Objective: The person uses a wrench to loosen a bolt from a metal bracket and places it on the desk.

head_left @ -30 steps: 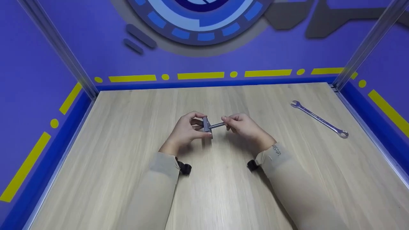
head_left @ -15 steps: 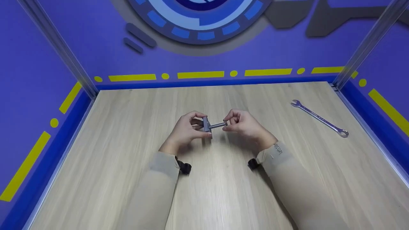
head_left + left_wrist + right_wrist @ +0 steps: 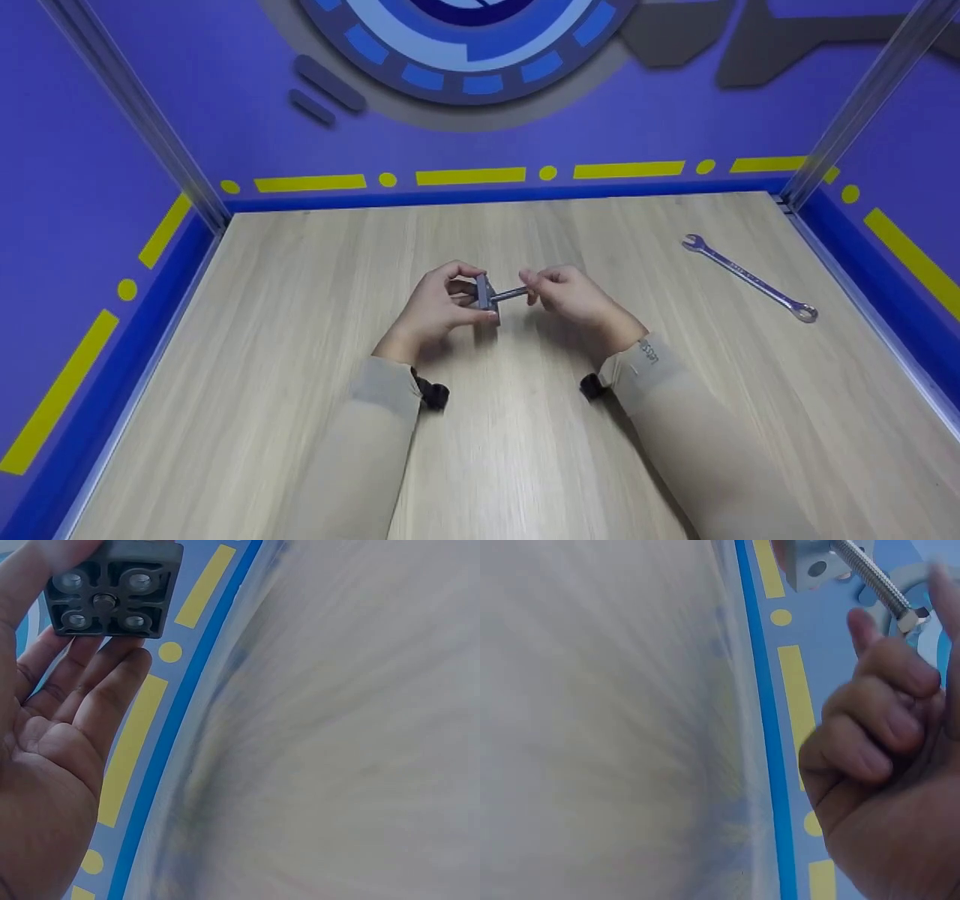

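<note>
My left hand (image 3: 433, 304) holds a small grey square plate (image 3: 484, 293) on edge above the table, thumb on the near side and fingers on the far side. Its ribbed face with several holes, and a bolt end in the centre, shows in the left wrist view, where the hand (image 3: 52, 795) is below the plate (image 3: 112, 621). From the other face a threaded bolt (image 3: 510, 294) sticks out to the right. My right hand (image 3: 574, 294) has thumb and forefinger at the bolt's head, which they hide in the head view. In the right wrist view the hex head (image 3: 908, 620) shows between these fingertips, the thumb blurred.
A combination wrench (image 3: 750, 280) lies slantwise at the right of the wooden table (image 3: 315, 300). Purple walls (image 3: 225, 142) with yellow marks stand at the back and both sides. A metal post (image 3: 135, 105) rises at the left back corner.
Half a second ago my right thumb was lower and the bolt head showed; now the hand has turned so the thumb is up over the head again. Left hand and plate stay put.
</note>
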`<action>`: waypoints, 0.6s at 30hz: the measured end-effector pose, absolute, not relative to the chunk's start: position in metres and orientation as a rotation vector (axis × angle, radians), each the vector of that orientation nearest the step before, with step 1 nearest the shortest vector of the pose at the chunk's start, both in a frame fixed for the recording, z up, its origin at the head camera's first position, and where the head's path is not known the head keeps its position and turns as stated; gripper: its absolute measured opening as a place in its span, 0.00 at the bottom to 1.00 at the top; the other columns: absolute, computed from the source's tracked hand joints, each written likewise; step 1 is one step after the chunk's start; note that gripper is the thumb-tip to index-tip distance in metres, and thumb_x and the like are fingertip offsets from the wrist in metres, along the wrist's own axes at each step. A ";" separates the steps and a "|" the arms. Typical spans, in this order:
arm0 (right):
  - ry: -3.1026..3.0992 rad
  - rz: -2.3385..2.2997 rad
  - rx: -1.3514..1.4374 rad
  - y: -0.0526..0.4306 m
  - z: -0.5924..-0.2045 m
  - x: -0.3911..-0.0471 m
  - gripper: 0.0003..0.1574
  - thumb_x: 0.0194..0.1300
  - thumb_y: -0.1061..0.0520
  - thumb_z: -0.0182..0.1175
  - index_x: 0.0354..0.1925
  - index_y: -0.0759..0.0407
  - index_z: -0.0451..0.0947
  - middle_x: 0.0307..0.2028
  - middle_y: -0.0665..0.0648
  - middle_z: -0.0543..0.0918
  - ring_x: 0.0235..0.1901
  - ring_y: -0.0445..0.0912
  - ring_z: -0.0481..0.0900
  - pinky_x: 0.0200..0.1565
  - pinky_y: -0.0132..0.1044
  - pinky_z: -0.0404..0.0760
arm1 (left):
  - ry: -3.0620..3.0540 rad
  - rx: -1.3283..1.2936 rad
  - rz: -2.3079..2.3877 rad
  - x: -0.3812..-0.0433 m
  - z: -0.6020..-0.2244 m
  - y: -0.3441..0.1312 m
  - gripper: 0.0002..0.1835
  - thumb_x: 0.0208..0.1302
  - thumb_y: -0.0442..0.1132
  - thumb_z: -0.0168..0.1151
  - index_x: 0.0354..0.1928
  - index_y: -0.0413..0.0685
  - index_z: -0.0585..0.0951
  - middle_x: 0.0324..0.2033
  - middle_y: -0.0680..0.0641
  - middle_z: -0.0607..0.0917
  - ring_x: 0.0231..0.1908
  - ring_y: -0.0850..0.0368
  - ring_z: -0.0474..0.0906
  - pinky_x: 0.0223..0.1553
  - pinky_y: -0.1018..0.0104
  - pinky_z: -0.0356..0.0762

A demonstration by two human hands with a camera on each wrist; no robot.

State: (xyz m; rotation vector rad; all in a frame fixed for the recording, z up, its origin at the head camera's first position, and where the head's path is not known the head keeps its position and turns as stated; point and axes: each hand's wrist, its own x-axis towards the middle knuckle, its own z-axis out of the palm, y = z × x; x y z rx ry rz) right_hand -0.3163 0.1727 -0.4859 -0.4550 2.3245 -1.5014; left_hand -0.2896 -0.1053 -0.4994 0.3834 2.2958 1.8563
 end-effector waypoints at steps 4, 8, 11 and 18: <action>2.345 -1.502 -0.373 0.172 -0.485 -0.315 0.43 0.88 0.30 0.55 0.35 0.66 0.86 0.16 0.43 0.65 0.20 0.42 0.58 0.27 0.34 0.57 | 2.283 0.395 1.864 -0.291 -0.501 -0.106 0.44 0.54 0.32 0.91 0.73 0.37 0.79 0.64 0.40 0.89 0.64 0.45 0.91 0.71 0.54 0.88; 2.332 -1.520 -0.380 0.172 -0.485 -0.315 0.41 0.86 0.33 0.60 0.43 0.72 0.85 0.18 0.44 0.65 0.22 0.42 0.60 0.27 0.34 0.57 | 2.270 0.374 1.880 -0.292 -0.502 -0.106 0.44 0.54 0.32 0.91 0.73 0.39 0.79 0.69 0.39 0.87 0.68 0.44 0.89 0.74 0.52 0.87; 2.301 -1.583 -0.399 0.172 -0.486 -0.316 0.34 0.85 0.37 0.64 0.46 0.70 0.85 0.21 0.44 0.66 0.26 0.43 0.62 0.29 0.35 0.59 | 2.269 0.358 1.884 -0.292 -0.502 -0.106 0.45 0.54 0.32 0.92 0.73 0.40 0.79 0.72 0.39 0.85 0.70 0.44 0.88 0.75 0.51 0.86; 2.267 -1.706 -0.502 0.174 -0.489 -0.317 0.09 0.79 0.55 0.72 0.45 0.60 0.87 0.25 0.44 0.73 0.29 0.41 0.67 0.33 0.32 0.65 | 2.234 0.339 1.925 -0.292 -0.501 -0.107 0.45 0.54 0.30 0.91 0.74 0.36 0.78 0.73 0.35 0.83 0.72 0.41 0.86 0.76 0.52 0.84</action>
